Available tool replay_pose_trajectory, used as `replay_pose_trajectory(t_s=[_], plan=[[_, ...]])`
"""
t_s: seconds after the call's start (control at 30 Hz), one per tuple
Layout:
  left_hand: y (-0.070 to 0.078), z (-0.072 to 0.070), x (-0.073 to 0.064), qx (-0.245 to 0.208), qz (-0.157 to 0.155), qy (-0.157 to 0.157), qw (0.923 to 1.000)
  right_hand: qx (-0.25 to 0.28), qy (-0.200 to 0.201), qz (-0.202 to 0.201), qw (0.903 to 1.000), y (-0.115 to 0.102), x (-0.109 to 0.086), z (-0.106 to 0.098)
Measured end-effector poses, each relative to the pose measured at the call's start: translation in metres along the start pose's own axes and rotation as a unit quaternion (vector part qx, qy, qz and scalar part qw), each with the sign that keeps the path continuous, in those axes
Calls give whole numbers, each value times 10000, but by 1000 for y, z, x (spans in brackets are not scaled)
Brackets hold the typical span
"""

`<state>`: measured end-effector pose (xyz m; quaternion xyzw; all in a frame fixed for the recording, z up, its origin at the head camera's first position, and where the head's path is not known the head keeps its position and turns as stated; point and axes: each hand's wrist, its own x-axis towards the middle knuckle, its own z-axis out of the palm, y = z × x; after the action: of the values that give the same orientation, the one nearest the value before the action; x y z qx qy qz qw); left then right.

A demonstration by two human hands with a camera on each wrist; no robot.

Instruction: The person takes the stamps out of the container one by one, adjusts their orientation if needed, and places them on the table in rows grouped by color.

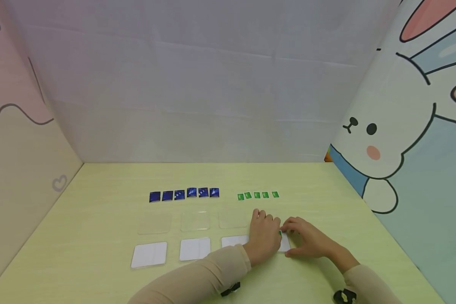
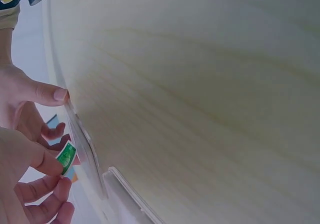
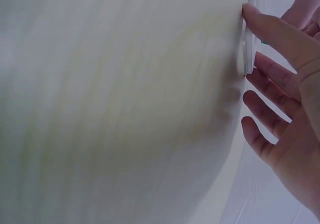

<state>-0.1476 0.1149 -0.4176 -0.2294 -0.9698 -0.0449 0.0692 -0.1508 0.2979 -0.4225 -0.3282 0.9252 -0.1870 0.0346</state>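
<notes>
My left hand [image 1: 265,236] is over a flat white rectangular piece [image 1: 284,243] at the right end of a row. Between its thumb and forefinger it pinches a small green card [image 2: 66,157] with a white border, held close above the white piece. My right hand [image 1: 308,238] grips that piece by its edges, thumb at the near side and fingers at the far side. In the head view the left hand hides much of the piece. The right wrist view shows the right thumb [image 3: 272,29] on its edge.
Left along the row lie more white pieces [image 1: 149,254]. Clear rectangular pieces [image 1: 154,223] lie behind them. Further back are several dark blue squares [image 1: 179,194] and several small green cards [image 1: 257,195]. Printed cloth walls [image 1: 403,139] border the table.
</notes>
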Motion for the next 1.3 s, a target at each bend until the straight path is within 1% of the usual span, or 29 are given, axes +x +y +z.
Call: replay_pose_trajectory(t_s=[0.2, 0.33, 0.5, 0.63, 0.9, 1.0, 1.2, 1.3], plan=[[-3, -1, 1, 138, 120, 120, 9998, 40, 3, 41, 10000, 0, 0, 0], [-4, -2, 2, 228, 141, 192, 9995, 90, 1, 14, 10000, -1, 0, 0], [-6, -4, 4, 224, 119, 103, 9996, 119, 27, -105, 9999, 0, -1, 0], [-10, -8, 5, 216, 184, 44, 9996, 163, 26, -130, 9998, 0, 0, 0], [-23, -15, 7, 146, 438, 57, 9989, 253, -171, 156, 9994, -3, 0, -3], [-28, -14, 7, 83, 471, 130, 9988, 278, -197, 186, 9992, -4, 0, -3], [-36, -12, 8, 22, 378, 351, 9987, 242, -184, 150, 9994, -3, 0, -3], [-39, -13, 8, -12, 371, 396, 9985, 236, -170, 144, 9995, -3, 0, -2]])
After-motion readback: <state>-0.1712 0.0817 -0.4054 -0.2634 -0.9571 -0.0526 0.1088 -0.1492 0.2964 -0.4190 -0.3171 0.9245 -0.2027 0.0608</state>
